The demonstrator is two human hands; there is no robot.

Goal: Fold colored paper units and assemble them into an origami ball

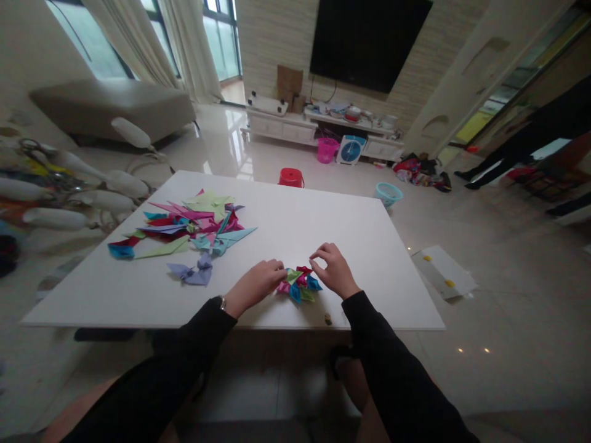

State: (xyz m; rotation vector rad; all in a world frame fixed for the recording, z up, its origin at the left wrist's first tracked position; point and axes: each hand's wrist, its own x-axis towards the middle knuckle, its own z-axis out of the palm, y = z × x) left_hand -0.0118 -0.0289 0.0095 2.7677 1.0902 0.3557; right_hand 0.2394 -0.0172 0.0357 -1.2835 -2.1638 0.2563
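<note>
Paper cluster (pixel 301 282): set near counter's (pixel 351 227) front edge.
Left grip (pixel 258 282): at its edge; pinch cannot be told.
Right grip (pixel 336 272): spread beside it.
Paper pile (pixel 203 226): heaped left, beyond purple piece (pixel 198 277).

No text, label, brand, number or sign can be read here.

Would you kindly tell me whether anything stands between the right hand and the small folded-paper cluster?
Nothing visible does: the right hand is just beside the small folded-paper cluster, opposite the left hand.
</note>
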